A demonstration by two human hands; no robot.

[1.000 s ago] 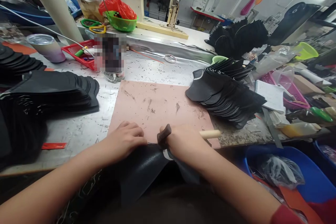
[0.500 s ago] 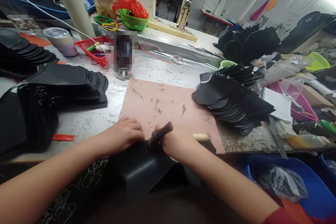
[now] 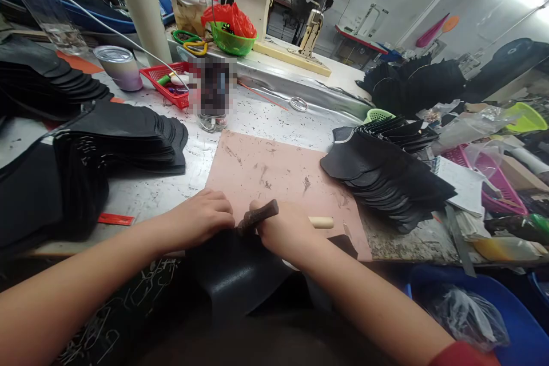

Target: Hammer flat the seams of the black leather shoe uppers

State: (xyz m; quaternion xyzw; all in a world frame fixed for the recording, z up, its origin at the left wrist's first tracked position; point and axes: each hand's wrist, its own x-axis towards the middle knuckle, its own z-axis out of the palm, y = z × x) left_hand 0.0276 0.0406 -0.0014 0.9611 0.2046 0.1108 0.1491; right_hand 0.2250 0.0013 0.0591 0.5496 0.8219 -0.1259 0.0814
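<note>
My right hand (image 3: pixel 283 227) is closed around a hammer (image 3: pixel 258 216); its dark head shows left of the hand and its pale handle sticks out on the right. Close by on the left, my left hand (image 3: pixel 210 213) rests with bent fingers at the upper edge of a black leather piece (image 3: pixel 240 269), pressing or holding it. The leather hangs over the table's front edge towards my lap. Under both hands lies a pink mat (image 3: pixel 274 166) with dark scuffs. The hammer head is beside my left fingertips, close above the leather edge.
Stacks of black pieces lie at the left (image 3: pixel 128 131) and right (image 3: pixel 386 171). Behind are a red basket (image 3: pixel 165 83), a tumbler (image 3: pixel 118 67), a green bowl (image 3: pixel 234 40) and a sewing machine (image 3: pixel 315 17). A blue tub (image 3: pixel 523 320) stands below right.
The view has shifted slightly, so the tabletop things appear further right. The hammer head has moved a little left and lower against the leather edge, nearer my left fingers.
</note>
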